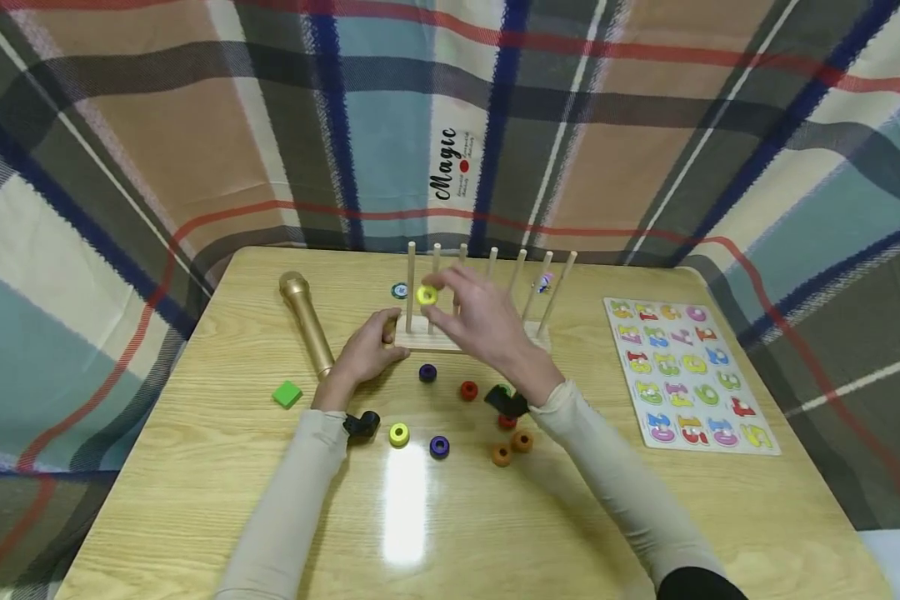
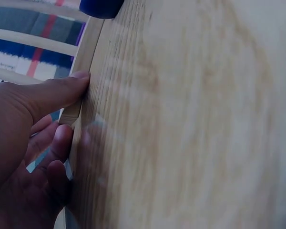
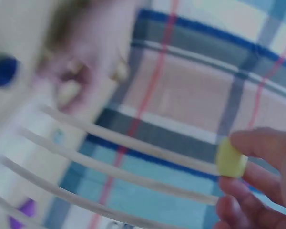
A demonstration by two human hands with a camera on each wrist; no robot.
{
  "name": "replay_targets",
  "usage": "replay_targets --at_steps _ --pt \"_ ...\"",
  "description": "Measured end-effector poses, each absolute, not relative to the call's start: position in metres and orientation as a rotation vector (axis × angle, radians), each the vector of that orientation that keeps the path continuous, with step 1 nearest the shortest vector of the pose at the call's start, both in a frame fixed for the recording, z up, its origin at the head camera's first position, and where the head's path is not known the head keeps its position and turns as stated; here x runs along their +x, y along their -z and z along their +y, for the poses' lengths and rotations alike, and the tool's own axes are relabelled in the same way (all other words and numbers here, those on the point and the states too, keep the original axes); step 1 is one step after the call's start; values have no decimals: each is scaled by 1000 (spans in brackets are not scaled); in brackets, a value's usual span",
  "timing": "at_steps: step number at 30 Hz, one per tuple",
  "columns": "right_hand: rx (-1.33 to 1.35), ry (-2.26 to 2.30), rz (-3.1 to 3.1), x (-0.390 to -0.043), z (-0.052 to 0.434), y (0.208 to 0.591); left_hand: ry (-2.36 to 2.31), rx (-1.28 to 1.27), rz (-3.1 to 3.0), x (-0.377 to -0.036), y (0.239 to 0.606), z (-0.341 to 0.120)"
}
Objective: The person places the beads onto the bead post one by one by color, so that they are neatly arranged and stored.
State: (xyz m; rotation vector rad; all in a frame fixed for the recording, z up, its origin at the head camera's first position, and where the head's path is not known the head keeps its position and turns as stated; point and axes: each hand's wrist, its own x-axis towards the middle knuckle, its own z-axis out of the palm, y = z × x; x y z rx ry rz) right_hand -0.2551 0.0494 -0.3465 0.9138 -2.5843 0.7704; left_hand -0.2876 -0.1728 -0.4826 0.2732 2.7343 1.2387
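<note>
A squat yellow ring (image 3: 230,160) is pinched by the raised right hand (image 1: 476,315); the peg rack (image 1: 438,337) seems gripped by the left hand (image 1: 366,352).

Head cam: up high, looks fwd + down; widest & farthest, gets most of counter (image 1: 487,542), both sleeves (image 1: 292,500), rack (image 1: 420,342) approx. mid-frame, plaid cloth (image 1: 390,150) behind.
L wrist cam: v. close to L fingers (image 2: 61,140) at frame L; low over counter, wood fills most; rolled sideways, so pegs (image 2: 33,41) run horiz. at top L.
R wrist cam: close to R fingers (image 3: 262,181) + yellow ring (image 3: 231,158) at lower R edge; faces past pegs to plaid cloth; rolled too, a bit blurry at L.
Head/R wrist overlap: yellow ring, pegs, L fingers, plaid cloth.
Head/L wrist overlap: L fingers at rack end.
L/R wrist overlap: L fingers, pegs, plaid cloth.
</note>
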Motion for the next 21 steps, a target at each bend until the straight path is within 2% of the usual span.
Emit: replay_targets --at_steps 6,14,21 --pt "809 -761 -2502 -291 32 308 -1221 289 2734 -292 477 -172" --pt "698 -628 -2670 -300 21 308 -1215 270 2728 -291 482 -168" --pt "734 -561 -2687 -298 15 313 -1222 246 2724 -285 484 -174"
